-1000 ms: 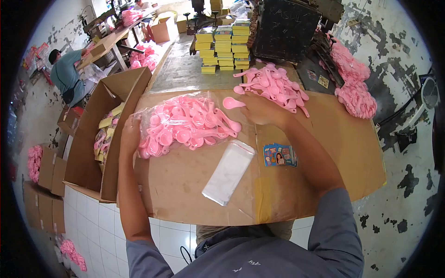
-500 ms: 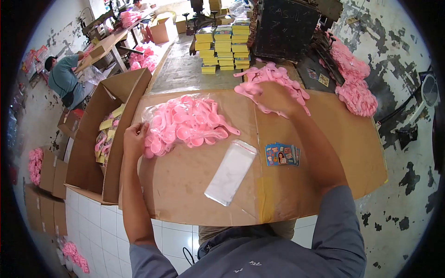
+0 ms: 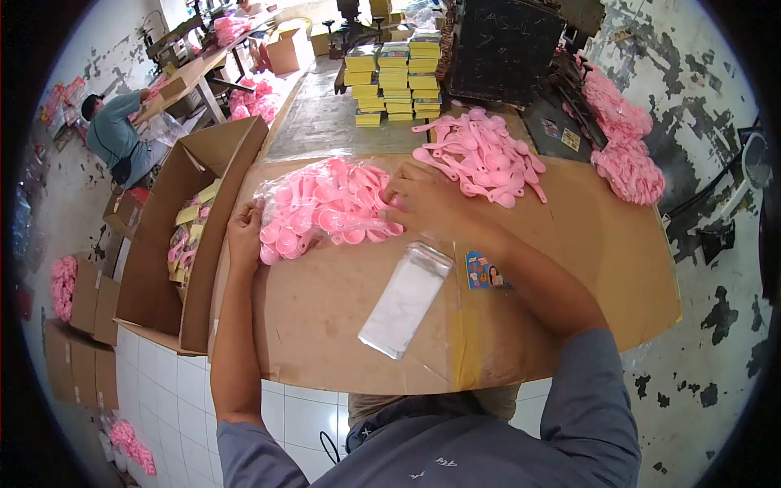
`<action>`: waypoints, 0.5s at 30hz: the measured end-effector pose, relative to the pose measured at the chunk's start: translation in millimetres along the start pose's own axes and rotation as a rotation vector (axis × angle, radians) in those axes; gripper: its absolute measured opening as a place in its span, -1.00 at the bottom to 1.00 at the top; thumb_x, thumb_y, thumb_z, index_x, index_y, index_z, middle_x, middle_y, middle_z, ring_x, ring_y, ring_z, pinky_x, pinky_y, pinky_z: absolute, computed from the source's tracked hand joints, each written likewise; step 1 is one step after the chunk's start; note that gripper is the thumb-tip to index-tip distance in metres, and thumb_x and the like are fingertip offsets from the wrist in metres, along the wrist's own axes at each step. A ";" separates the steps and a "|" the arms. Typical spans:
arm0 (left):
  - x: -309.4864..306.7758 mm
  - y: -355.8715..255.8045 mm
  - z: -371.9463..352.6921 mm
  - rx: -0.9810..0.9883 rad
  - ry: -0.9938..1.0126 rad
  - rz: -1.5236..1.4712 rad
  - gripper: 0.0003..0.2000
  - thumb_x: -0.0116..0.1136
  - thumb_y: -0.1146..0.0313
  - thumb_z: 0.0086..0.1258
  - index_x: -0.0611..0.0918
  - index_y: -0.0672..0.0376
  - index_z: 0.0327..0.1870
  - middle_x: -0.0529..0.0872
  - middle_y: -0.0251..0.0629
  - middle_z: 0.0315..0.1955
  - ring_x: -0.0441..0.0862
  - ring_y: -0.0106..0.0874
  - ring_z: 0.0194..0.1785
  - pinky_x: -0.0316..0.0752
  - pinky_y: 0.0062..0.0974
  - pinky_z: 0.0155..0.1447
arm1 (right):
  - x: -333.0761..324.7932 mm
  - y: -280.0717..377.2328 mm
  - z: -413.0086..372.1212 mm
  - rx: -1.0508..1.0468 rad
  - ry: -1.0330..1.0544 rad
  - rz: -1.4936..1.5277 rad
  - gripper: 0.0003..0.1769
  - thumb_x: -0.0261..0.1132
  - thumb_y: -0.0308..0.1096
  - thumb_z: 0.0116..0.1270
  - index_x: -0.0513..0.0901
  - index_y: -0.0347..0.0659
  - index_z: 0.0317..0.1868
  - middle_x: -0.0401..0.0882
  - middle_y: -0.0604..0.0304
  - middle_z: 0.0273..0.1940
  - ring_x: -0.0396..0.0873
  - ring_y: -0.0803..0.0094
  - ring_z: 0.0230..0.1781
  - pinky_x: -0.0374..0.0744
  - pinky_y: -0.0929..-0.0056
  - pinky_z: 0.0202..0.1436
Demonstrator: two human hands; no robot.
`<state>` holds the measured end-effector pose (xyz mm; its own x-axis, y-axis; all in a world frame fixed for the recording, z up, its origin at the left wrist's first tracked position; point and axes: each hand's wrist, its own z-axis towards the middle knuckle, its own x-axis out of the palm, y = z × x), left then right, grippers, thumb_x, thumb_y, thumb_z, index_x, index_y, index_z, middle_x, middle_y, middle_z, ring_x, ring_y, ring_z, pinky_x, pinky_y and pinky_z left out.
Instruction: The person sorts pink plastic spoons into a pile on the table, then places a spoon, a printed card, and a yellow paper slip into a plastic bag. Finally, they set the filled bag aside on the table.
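Observation:
A clear plastic bag (image 3: 329, 207) filled with pink measuring spoons lies on the cardboard-covered table. My left hand (image 3: 244, 228) pinches the bag's left edge. At its right end, my right hand (image 3: 427, 199) has its fingers curled on the plastic, partly hiding the spoons there. Behind that hand spreads a loose pile of pink spoons (image 3: 488, 159). Closer to me lies a stack of clear plastic sleeves (image 3: 405, 301). Printed cards (image 3: 482, 272) rest right of the sleeves, partly covered by my right forearm.
On the left stands an open carton (image 3: 199, 268) holding spoons and yellow pieces. Yellow-edged card stacks (image 3: 394, 85) and a dark box (image 3: 500, 53) are at the back. More pink spoons (image 3: 626, 163) hang beyond the right edge. A co-worker (image 3: 120, 138) sits at far left.
My right hand has moved left from the loose spoon pile to the bag's right end. The bag is gathered up slightly, and my forearm now covers part of the cards.

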<state>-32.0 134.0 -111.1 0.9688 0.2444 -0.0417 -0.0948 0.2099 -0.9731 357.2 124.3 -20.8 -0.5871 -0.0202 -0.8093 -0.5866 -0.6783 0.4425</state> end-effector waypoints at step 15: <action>11.9 -46.3 -15.1 -0.113 -0.009 -0.114 -0.44 0.22 0.07 0.60 0.56 0.38 0.38 0.76 -0.18 0.09 0.67 -0.49 0.14 0.55 -0.52 0.21 | -79.9 -104.4 -1.1 0.083 -0.482 -0.479 -0.68 0.45 -0.24 0.30 0.73 -0.24 -0.03 0.69 -0.03 -0.08 0.68 0.14 -0.10 0.62 0.18 -0.07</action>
<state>-12.7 112.8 -69.9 0.9696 0.2339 0.0720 0.0425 0.1292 -0.9907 466.0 195.9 -2.7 -0.4235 0.6106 -0.6692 -0.8731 -0.4721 0.1218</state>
